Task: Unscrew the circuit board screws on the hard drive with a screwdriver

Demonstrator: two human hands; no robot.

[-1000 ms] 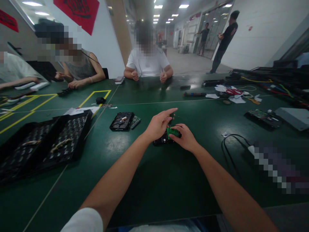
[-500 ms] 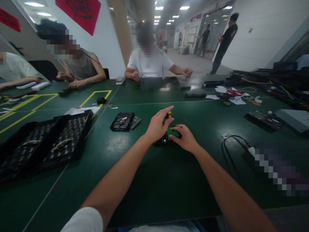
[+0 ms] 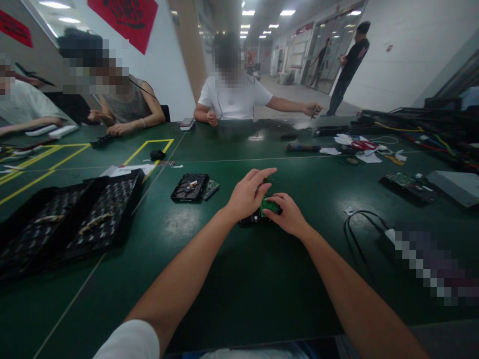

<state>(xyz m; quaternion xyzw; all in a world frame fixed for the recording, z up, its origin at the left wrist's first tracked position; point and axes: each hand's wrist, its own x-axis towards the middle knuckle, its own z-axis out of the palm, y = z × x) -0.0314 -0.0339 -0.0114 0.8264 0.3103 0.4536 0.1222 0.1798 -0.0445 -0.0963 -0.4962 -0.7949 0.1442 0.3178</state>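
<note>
A black hard drive lies on the green table below my hands, with a green circuit board on it. My left hand is over the drive's left side, its thumb and curled fingers around what looks like a screwdriver with a black-and-yellow handle. Most of that tool is hidden by my fingers. My right hand grips the board's right side, thumb at the near edge and fingers at the far edge. Left of them lies another hard drive beside a loose circuit board.
An open black case spreads over the left of the table. To the right are a drive with a green board, a grey box and a black cable. A person in a white shirt sits opposite; others sit at left.
My left hand has shifted slightly right and down, covering more of the yellow handle. My right hand stays put. The person opposite has stretched an arm to the right.
</note>
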